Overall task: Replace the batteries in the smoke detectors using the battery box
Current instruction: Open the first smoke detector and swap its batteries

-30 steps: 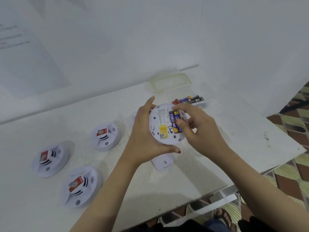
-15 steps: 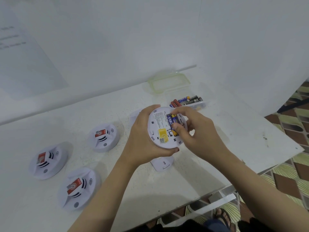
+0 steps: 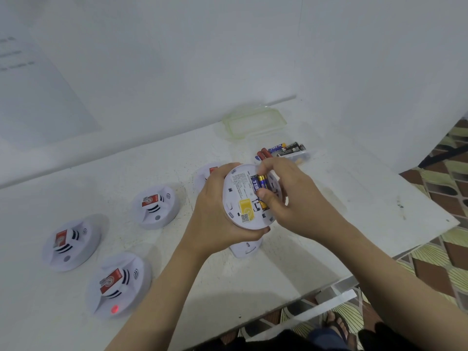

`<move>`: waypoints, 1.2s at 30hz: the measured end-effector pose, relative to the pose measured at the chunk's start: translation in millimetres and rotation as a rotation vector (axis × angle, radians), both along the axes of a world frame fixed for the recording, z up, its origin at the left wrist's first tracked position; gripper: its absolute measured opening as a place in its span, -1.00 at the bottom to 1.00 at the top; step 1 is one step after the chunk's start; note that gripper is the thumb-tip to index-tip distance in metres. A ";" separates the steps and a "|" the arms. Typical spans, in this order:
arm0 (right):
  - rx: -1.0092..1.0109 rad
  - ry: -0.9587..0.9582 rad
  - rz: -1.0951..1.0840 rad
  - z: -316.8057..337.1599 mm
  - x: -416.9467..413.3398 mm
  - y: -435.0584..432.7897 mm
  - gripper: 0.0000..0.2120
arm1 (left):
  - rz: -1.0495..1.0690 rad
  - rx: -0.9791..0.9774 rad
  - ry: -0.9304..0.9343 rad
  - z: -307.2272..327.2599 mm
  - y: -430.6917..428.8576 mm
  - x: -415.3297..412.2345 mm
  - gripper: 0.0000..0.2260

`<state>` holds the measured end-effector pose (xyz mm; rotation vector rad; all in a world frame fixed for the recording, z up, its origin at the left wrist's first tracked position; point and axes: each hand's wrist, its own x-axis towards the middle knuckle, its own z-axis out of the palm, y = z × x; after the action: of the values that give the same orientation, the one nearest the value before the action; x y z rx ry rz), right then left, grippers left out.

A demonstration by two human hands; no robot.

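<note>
Left hand (image 3: 215,214): its grip is closed round the rim of the held detector (image 3: 238,198), thumb under the near edge.
Held detector: lifted above the worktop (image 3: 354,198), back side turned up, battery compartment open.
Right hand (image 3: 291,198): its grip pinches the battery (image 3: 262,184), thumb at the near end and fingers at the far end.
Battery: blue and gold, lying in the compartment.
Battery box (image 3: 301,157): on the worktop just behind the hands, open, with several batteries inside.
Lid (image 3: 254,121): clear, flat on the worktop behind the box.
Other detectors: three face up at the left (image 3: 157,207) (image 3: 72,245) (image 3: 119,283); the nearest one shows a red light.
White cover (image 3: 244,248): on the worktop under the hands.
</note>
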<state>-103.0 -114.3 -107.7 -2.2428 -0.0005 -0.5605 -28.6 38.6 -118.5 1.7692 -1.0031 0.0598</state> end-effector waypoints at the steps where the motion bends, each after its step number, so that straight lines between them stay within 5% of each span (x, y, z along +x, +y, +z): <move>1: 0.009 0.008 0.008 0.4 -0.4 0.0 -0.79 | 0.000 0.006 -0.001 -0.6 0.3 -0.3 -0.19; 7: 0.026 0.010 -0.021 2.9 -2.3 0.0 -0.74 | -0.010 0.022 -0.071 8.1 -4.8 -3.6 -0.24; 11: -0.073 -0.274 -0.198 3.4 -5.8 2.4 -0.85 | 0.003 0.028 -0.088 8.5 -11.0 -0.3 -0.26; 14: 0.102 -0.379 -0.256 5.5 -14.7 0.3 -0.76 | 0.019 0.053 -0.069 1.7 -10.6 7.5 -0.20; 17: 0.209 -0.288 -0.357 3.9 -23.6 -15.8 -0.74 | 0.038 0.093 -0.017 -3.3 -6.1 13.6 -0.06; 22: -0.186 0.154 -0.310 -4.0 -36.5 -50.5 -0.77 | -0.008 0.203 -0.012 -1.3 -7.8 13.5 -0.02; 28: -0.287 0.078 0.029 6.5 -37.4 -47.4 -0.50 | -0.137 0.257 -0.013 9.1 -20.1 10.6 -0.05; 36: -0.573 0.013 0.046 14.2 -40.0 -48.6 -0.53 | -0.181 0.296 -0.054 19.0 -25.7 1.5 -0.14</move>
<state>-143.0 -162.9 -93.5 -2.7914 -0.2327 -0.5710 -27.2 12.9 -99.5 1.9410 -1.2582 -0.1633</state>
